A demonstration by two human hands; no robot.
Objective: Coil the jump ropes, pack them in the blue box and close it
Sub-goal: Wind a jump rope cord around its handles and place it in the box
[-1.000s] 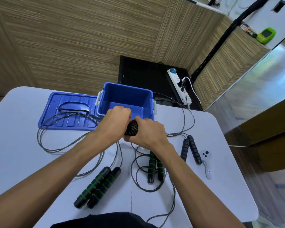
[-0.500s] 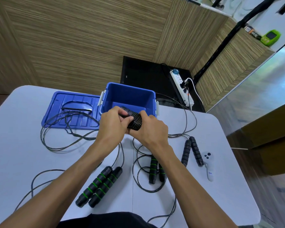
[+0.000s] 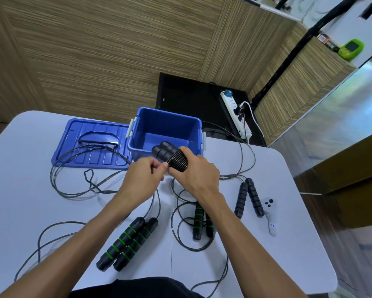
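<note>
Right hand [image 3: 199, 173] clamps the paired handles [image 3: 166, 150] with cord [image 3: 177, 161] wound round them, just near of the open blue box [image 3: 168, 134], left hand [image 3: 143, 176] pinching the cord: best keep each turn snug against the previous one.

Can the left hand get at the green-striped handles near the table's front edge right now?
Probably not yet: the left hand is pinching the cord at the wrapped rope. Nothing covers the green-striped handles, so once freed it looks reachable.
</note>
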